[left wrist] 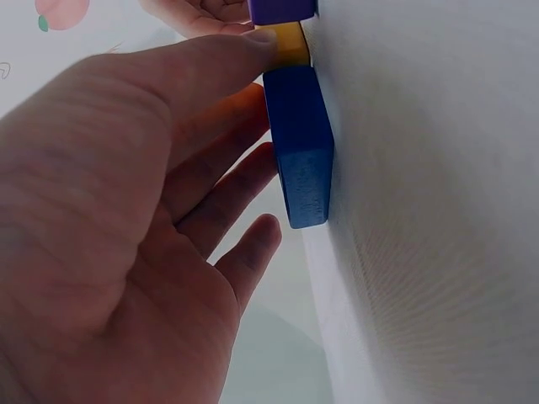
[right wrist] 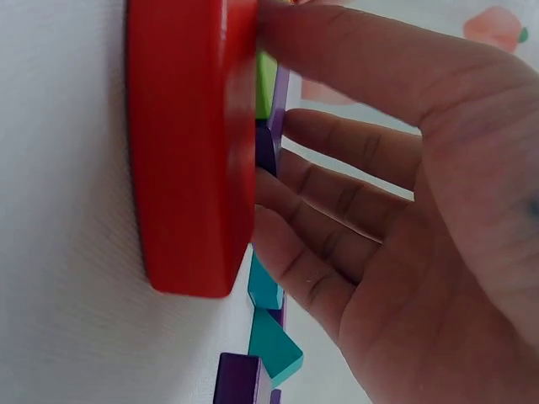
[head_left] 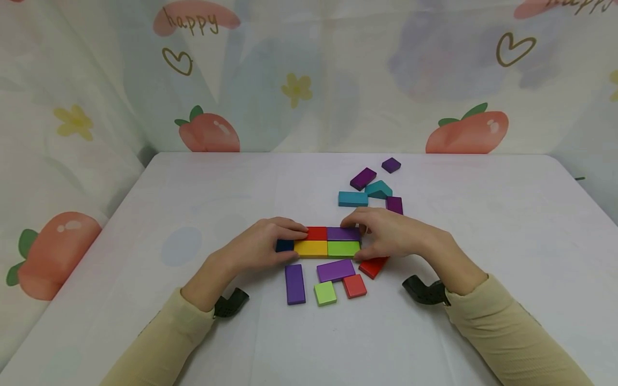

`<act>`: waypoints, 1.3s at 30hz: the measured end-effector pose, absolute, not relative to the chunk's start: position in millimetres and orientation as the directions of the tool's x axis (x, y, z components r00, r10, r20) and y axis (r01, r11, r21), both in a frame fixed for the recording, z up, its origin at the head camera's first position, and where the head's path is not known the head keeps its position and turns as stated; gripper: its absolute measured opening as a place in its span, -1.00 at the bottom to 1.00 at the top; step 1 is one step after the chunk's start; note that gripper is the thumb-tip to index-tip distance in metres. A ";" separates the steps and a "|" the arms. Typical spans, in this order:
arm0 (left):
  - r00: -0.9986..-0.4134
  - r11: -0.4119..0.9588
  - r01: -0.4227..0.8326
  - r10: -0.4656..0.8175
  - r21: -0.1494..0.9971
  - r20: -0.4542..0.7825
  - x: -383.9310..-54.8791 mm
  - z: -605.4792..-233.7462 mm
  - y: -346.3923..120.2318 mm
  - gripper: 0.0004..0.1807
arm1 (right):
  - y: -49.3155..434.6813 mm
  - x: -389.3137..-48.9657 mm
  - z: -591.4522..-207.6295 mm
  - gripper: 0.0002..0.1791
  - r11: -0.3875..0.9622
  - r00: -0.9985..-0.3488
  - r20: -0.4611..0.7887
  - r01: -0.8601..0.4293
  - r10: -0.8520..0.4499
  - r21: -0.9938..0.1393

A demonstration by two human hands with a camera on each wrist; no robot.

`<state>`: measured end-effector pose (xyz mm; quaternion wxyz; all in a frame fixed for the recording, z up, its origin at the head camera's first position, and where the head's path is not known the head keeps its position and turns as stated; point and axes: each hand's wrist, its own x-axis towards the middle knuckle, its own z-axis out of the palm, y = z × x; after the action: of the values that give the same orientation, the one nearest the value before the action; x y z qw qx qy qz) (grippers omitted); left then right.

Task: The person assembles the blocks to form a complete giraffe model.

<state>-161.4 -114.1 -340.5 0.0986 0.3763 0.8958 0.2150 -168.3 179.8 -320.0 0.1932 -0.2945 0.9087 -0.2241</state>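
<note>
Two rows of flat blocks lie side by side: a red block [head_left: 317,233] and a purple block [head_left: 343,234] behind, a yellow block [head_left: 311,249] and a lime green block [head_left: 343,249] in front. My left hand [head_left: 263,244] pinches across the left part, thumb on the yellow block's front, fingertips at the red block. A dark blue block [left wrist: 301,139] stands under that palm at the left end. From the right, my right hand [head_left: 393,233] pinches the green and purple blocks between thumb and fingers. Another red block [right wrist: 189,151] lies beneath the right thumb, partly hidden.
Nearer me lie two purple blocks [head_left: 295,284], a small green block [head_left: 325,294] and a small red block [head_left: 354,286]. Behind the right hand are teal blocks [head_left: 353,199] and several dark purple ones [head_left: 363,178]. A patterned cloth [head_left: 338,80] hangs behind the white table [head_left: 217,182].
</note>
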 end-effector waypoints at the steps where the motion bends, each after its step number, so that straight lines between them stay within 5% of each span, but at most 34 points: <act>1: -0.698 0.625 0.630 0.716 0.460 -0.017 -161.4 -340.5 -113.9 -0.50 | 180.6 -168.9 -319.9 -0.35 0.724 -0.754 -0.214 -0.447 -0.621 -0.525; 15: -0.700 0.627 0.633 0.714 0.453 -0.011 -161.4 -341.7 -114.0 -0.50 | 197.9 -182.6 -325.1 -0.51 0.750 -0.876 0.017 -0.423 -0.482 -0.509; 39: -0.698 0.631 0.638 0.716 0.441 -0.013 -161.2 -342.6 -114.1 -0.50 | 201.6 -188.4 -330.4 -0.40 0.775 -0.879 -0.017 -0.410 -0.476 -0.481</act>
<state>-161.2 -114.1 -342.6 0.0937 0.3770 0.8981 0.2064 -188.4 201.6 -330.4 0.0689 -0.2358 0.9395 -0.2387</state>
